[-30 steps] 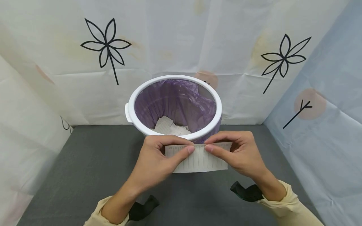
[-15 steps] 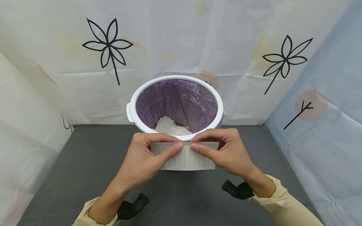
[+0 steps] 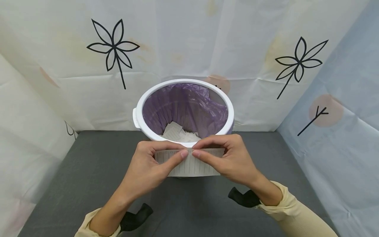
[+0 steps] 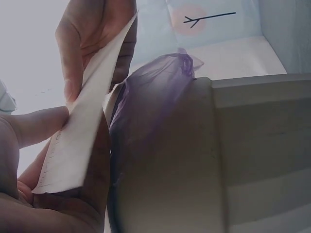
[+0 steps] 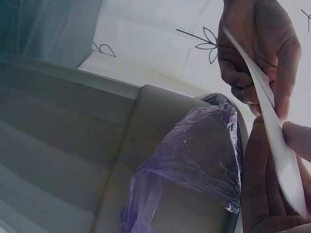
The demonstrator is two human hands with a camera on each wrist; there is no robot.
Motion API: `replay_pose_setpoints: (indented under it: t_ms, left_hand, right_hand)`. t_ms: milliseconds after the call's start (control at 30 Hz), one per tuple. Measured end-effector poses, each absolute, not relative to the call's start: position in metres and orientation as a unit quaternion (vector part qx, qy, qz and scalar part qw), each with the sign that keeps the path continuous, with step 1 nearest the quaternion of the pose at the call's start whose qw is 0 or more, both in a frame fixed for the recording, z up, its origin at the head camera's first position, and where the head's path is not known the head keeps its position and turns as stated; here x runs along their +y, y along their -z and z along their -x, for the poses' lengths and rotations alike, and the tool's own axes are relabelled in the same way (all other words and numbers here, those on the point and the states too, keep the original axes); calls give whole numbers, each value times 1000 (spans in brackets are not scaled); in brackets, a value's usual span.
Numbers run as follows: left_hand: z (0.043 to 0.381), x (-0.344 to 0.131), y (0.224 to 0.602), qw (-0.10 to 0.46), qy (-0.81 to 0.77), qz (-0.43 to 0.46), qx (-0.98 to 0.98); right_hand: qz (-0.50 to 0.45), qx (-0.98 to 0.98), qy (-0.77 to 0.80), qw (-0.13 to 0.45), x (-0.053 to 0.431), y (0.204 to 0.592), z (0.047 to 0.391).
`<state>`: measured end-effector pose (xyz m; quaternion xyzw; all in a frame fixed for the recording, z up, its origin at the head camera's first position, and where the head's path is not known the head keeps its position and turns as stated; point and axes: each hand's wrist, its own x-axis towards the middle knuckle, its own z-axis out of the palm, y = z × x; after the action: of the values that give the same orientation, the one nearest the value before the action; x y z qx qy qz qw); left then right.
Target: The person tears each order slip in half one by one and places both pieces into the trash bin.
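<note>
A lined piece of paper point(image 3: 192, 166) is stretched between both hands in front of the bin. Its upper edge is pinched near the middle by thumb and forefinger of my left hand point(image 3: 151, 164) and of my right hand point(image 3: 234, 161), with the thumb tips close together. The white-rimmed trash bin point(image 3: 138, 113) stands right behind the hands, and their fingertips overlap its front rim in the head view. Torn paper pieces point(image 3: 177, 132) lie inside, on the purple bag point(image 3: 189, 105) that lines it. In the left wrist view the sheet point(image 4: 82, 131) looks whole, seen nearly edge-on.
Dark grey cloth point(image 3: 97, 164) covers the table. Pale fabric with printed flowers point(image 3: 113, 46) hangs behind the bin, and a bluish sheet point(image 3: 349, 148) hangs on the right. Dark wrist-worn pieces point(image 3: 137, 218) stick out below both sleeves.
Both hands have moved left and slightly up with the paper, to the middle of the bin's front. The two thumbs have come closer together. The bin has stayed in place.
</note>
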<state>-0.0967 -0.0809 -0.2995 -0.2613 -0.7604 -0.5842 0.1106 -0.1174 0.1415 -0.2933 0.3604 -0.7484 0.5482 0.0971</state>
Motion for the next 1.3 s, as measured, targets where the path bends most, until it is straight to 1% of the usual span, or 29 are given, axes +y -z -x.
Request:
replay_pose_setpoints:
  t_ms: [300,500,700,1000,1167,1300]
  left_hand:
    - [96,-83,302,107,585,264,-760]
    - [96,-84,301,99,586,268,-758]
    - [97,-83,301,105,588,285,-750]
    - [97,-80,301,113,580,301,-749]
    - [98,-78,301,118,579,288,-754]
    - [99,-77,298,78,604,262,-748]
  right_hand:
    - [-380,-739,-548,99,137,295,119]
    - [-386,-732,-554,90,136,294,119]
    - [-386,-735,-551,82,135,291,119]
    - [-411,-727,-543,87,139,292,121]
    - [-436,-721,-526,116,140,292,122]
    - [-469,-703,-510,159,139,293,124]
